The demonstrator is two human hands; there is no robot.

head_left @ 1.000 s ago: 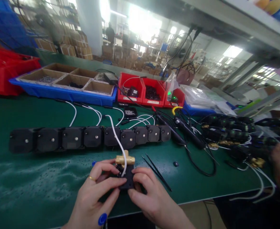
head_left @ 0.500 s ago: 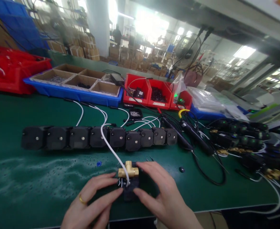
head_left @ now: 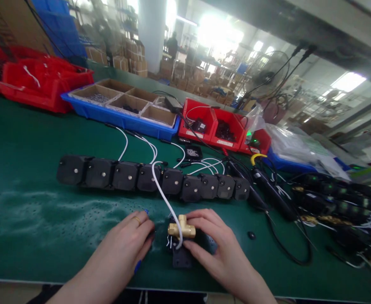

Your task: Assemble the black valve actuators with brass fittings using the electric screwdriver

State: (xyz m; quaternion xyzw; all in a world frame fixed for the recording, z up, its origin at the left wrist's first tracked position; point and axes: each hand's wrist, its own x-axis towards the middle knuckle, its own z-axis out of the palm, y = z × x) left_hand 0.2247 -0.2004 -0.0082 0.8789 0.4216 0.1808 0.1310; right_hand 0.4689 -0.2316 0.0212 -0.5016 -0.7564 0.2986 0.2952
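Observation:
A brass T-shaped fitting point(head_left: 188, 230) sits on a black plastic housing point(head_left: 182, 258) at the front of the bench. From the housing rises a white cable point(head_left: 163, 196), with two short thin white wires point(head_left: 169, 241) at its left side. My right hand point(head_left: 215, 240) holds the fitting from the right, fingers behind and thumb in front. My left hand point(head_left: 130, 238) rests on the bench to the left, apart from the fitting, with its fingers curled and their tips hidden. A bit of blue point(head_left: 137, 267) shows under its edge; another blue piece point(head_left: 146, 211) peeks out by the knuckles.
A row of black housings point(head_left: 126, 176) crosses the bench behind. Two black electric screwdrivers point(head_left: 272, 192) lie right of it, near a small black round part point(head_left: 251, 235). Behind stand a blue divided tray point(head_left: 118, 119) and red bins point(head_left: 201, 137). Finished-looking units point(head_left: 337, 202) crowd the right.
My left hand has left the fitting and moved left, its fingers now curled down at the bench. My right hand stays at the fitting. The view has shifted, so everything appears further right.

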